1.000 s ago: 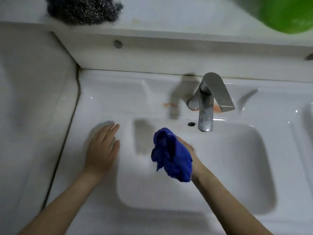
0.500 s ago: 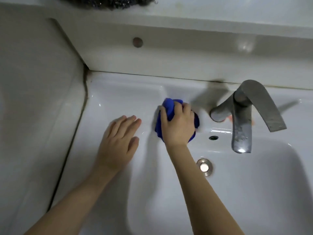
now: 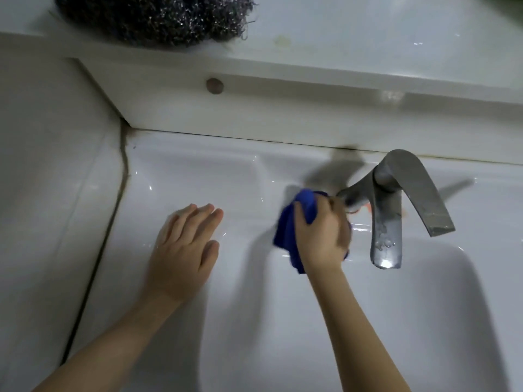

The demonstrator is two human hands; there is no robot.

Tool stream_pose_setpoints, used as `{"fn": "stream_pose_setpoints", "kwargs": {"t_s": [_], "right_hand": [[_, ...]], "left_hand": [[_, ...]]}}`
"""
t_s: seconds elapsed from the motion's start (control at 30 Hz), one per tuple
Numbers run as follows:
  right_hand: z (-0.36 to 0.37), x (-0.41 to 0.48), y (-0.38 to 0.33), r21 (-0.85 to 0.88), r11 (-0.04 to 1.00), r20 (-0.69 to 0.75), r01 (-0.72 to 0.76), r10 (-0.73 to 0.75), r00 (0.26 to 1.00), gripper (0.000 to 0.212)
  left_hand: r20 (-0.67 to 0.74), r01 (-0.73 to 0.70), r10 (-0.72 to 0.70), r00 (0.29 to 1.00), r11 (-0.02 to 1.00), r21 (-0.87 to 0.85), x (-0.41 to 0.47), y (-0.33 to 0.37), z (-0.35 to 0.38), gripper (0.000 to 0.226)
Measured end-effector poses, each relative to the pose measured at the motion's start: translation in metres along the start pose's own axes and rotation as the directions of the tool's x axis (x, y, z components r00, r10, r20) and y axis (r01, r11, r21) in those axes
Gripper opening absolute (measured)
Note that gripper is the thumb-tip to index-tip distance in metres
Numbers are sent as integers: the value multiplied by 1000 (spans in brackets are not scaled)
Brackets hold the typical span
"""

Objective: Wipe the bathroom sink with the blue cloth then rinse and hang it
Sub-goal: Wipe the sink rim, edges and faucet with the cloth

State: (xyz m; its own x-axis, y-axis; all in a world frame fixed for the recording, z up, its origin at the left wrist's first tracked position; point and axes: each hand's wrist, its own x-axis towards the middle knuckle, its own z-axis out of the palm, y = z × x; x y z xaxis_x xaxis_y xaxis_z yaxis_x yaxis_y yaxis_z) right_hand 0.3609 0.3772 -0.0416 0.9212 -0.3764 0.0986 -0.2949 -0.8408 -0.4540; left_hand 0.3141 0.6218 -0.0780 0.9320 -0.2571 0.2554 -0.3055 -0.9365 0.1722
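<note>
Head view: the right hand (image 3: 322, 236) grips the blue cloth (image 3: 290, 233), bunched into a wad. Its fingers (image 3: 300, 215) are curled over the top of the cloth and press it down on the flat deck of the white sink (image 3: 198, 171), at the back edge of the basin (image 3: 424, 321). Cloth shows between the fingers and spills out to their left and below the palm. The hand is a little blurred, so how the thumb lies cannot be told. Just right of the knuckles, almost touching them, stands the base of the grey metal faucet (image 3: 387, 222); its spout reaches over the basin, and its lever arches away to the right. A small orange stain (image 3: 366, 208) shows on the deck at the faucet's foot, just beyond the right fingertips.

The left hand (image 3: 184, 247) lies flat, palm down, on the sink deck well left of the cloth. Its fingers (image 3: 198, 219) are straight and close together, the thumb slightly apart; they hold nothing.

Far beyond both sets of fingertips runs a white ledge (image 3: 339, 46) with a steel wool scourer (image 3: 152, 18) on it and a round cap (image 3: 214, 86) on its front face. Left of the left hand rises a tiled wall (image 3: 42, 193).
</note>
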Motion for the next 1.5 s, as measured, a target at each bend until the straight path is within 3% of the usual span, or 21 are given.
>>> {"fn": "stream_pose_setpoints", "kwargs": {"t_s": [0.07, 0.1, 0.17, 0.23, 0.27, 0.33, 0.4, 0.5, 0.6, 0.67, 0.7, 0.77, 0.83, 0.9, 0.97, 1.07, 1.2, 1.27, 1.33, 1.4, 1.5], "right_hand": [[8, 19, -12, -73, 982, -73, -174, 169, 983, 34], [13, 20, -31, -56, 984, -52, -169, 167, 985, 35], [20, -5, -57, 58, 998, 40, -9, 7, 999, 35], [11, -24, -40, 106, 989, 39, 108, -113, 993, 31], [3, -24, -20, 61, 995, 3, 82, -82, 997, 29], [-5, -7, 4, -58, 992, -107, -116, 109, 988, 28], [3, 13, -12, -71, 974, -127, -213, 203, 971, 31], [22, 5, -52, 38, 999, -22, -15, 15, 1000, 31], [12, -28, -29, 105, 986, 27, 130, -134, 991, 29], [-4, -48, 5, 172, 977, 63, 129, -141, 988, 31], [-10, -55, 22, 231, 972, 112, 47, -74, 991, 28], [-26, -65, 54, 439, 861, 241, -259, 165, 956, 10], [-48, -67, 82, 633, 581, 370, -511, 353, 859, 8], [-74, -64, 107, 690, 425, 429, -586, 412, 804, 19], [-99, -55, 128, 699, 381, 453, -605, 420, 787, 21], [-133, -31, 146, 717, 431, 396, -549, 396, 828, 18], [-149, 14, 151, 704, 655, 150, -275, 241, 959, 14], [-139, 40, 152, 550, 821, 27, -155, 168, 985, 28], [-119, 66, 154, 212, 976, -66, -58, 73, 995, 36], [-95, 81, 153, -39, 998, -56, -53, 51, 997, 37], [-68, 87, 145, 29, 992, -96, -126, 128, 987, 34]], "left_hand": [[3, 15, -15, 1000, 1000, 1, 1, -1, 2, 51], [10, 14, -14, 1000, 1000, -5, 2, -1, 2, 51], [35, 4, -3, 999, 1000, -16, 1, -1, 0, 52], [34, 2, -1, 999, 1000, -15, 1, -1, -1, 52], [26, 0, 0, 1000, 1000, -18, 0, 0, -2, 52], [-4, 7, -7, 1000, 999, -35, 2, 2, -1, 50], [-13, 7, -8, 1000, 999, -45, 4, 2, 0, 50], [2, 11, -11, 1000, 999, -33, 2, 2, -1, 50], [25, 8, -8, 1000, 1000, -29, 1, 0, -1, 51], [33, 21, -20, 999, 999, -39, 1, 0, -4, 51], [37, 26, -24, 999, 999, -46, 2, 1, -4, 51], [39, 29, -27, 999, 998, -57, 2, 1, -5, 51], [50, 35, -32, 998, 998, -61, 2, 2, -8, 50], [69, 33, -29, 997, 998, -60, 3, 6, -11, 50], [77, 42, -37, 996, 997, -66, 2, 11, -15, 50], [50, 72, -67, 997, 992, -103, 10, 21, -22, 49], [-25, -95, 92, 995, 982, -165, 38, 68, -27, 41], [-16, -119, 118, 993, 967, -226, 60, 97, -21, 43], [15, -104, 111, 994, 967, -234, 77, 119, -7, 46], [59, -88, 99, 993, 981, -174, 88, 129, 12, 50], [67, -68, 72, 995, 996, -59, 90, 129, 39, 50]]}}
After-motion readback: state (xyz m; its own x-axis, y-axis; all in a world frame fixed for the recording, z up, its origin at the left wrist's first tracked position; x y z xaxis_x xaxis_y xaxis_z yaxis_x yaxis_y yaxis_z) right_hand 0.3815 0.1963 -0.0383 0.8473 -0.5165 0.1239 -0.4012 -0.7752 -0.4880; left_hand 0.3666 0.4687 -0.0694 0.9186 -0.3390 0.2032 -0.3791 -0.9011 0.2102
